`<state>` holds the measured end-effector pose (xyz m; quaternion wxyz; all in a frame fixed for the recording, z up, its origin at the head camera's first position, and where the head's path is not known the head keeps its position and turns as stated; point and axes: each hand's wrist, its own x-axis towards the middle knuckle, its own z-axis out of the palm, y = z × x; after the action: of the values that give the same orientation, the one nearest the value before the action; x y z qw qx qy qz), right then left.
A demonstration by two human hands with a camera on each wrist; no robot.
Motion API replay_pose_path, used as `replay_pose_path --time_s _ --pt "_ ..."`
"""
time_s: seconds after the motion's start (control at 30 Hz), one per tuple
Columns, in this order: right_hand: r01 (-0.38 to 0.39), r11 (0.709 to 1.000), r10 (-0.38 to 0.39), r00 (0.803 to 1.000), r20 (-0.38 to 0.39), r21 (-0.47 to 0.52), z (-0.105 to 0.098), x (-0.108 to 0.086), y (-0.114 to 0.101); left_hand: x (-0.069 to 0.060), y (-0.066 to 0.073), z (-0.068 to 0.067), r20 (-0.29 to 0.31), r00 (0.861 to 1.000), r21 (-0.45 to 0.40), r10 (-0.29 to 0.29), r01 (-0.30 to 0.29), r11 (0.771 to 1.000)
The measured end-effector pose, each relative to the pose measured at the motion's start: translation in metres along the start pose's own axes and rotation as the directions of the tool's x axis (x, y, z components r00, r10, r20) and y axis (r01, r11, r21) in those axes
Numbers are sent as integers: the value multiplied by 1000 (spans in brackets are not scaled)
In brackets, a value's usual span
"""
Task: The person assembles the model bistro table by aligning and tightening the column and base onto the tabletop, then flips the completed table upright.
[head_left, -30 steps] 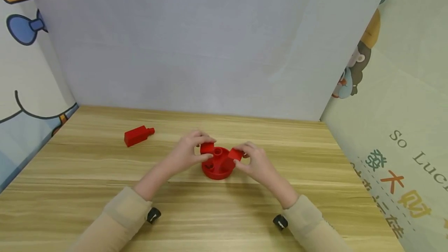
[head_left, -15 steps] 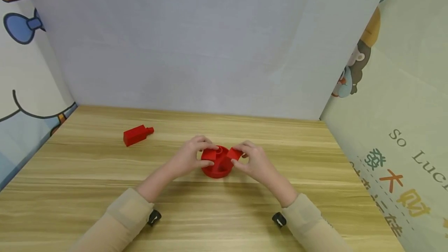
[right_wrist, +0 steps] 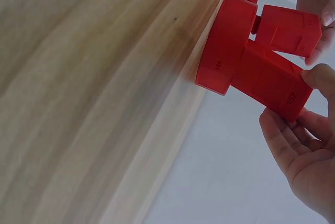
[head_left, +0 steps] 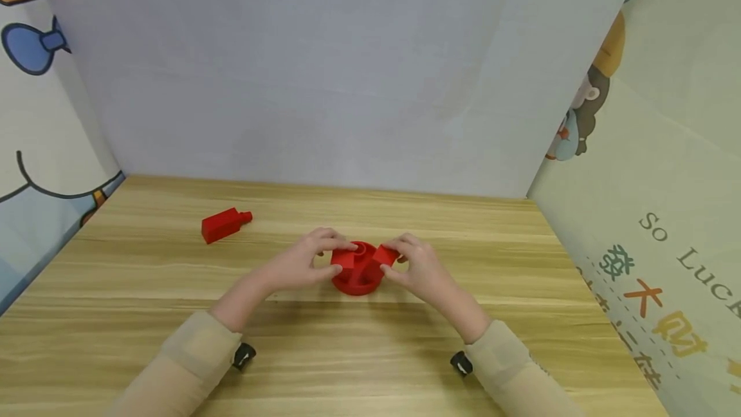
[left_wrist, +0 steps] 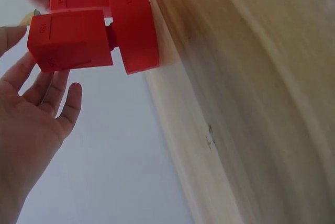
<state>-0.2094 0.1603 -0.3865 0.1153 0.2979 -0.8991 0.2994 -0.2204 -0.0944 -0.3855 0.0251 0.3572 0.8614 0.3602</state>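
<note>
A round red base [head_left: 356,287] with a hollow centre post stands on the table. My left hand [head_left: 295,266] lightly holds a red rectangular block [left_wrist: 70,41] by its outer end, thumb on one side and fingers on the other. That block stands upright, its narrow peg in the base. My right hand [head_left: 422,269] pinches a second red block [right_wrist: 272,80] between thumb and fingertips. This one tilts outward in the right wrist view, its lower end at the base's rim; its peg is hidden. Small numbers mark the blocks and the base [right_wrist: 226,46].
Another red block with a peg [head_left: 222,225] lies on its side at the left rear of the wooden table [head_left: 359,365]. A pale cloth wall [head_left: 324,82] rises behind the table. Printed cloths hang on both sides.
My left hand has lowered its block toward the near-left part of the base, then shifted slightly left. My right hand and its block have stayed almost in place.
</note>
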Motion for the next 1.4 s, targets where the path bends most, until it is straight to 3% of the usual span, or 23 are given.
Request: replay_pose_path --time_s 0.2,0.33,0.6,0.83,1.03,1.17,1.4 --pt "11 1000 -11 1000 -3 -7 0 0 0 -1 3 -5 44 999 26 -10 9 1000" --pt "13 1000 -13 1000 -5 -3 -1 -1 0 0 3 -3 38 999 32 -32 31 999" --pt "13 1000 -13 1000 -6 -1 -1 -1 -1 8 0 5 -74 996 18 -47 49 999" --pt "20 1000 -20 1000 -12 -4 0 -2 0 18 3 13 -171 977 -11 -124 124 992" --pt "24 1000 -24 1000 -11 -12 -2 -1 -3 21 3 17 -214 969 3 -125 129 992" --pt "28 999 -28 1000 -8 -17 -1 -2 -3 19 3 16 -199 974 10 -107 111 994" --pt "32 999 -32 999 -14 -8 -1 -2 -3 11 3 11 -88 994 -37 -66 63 997"
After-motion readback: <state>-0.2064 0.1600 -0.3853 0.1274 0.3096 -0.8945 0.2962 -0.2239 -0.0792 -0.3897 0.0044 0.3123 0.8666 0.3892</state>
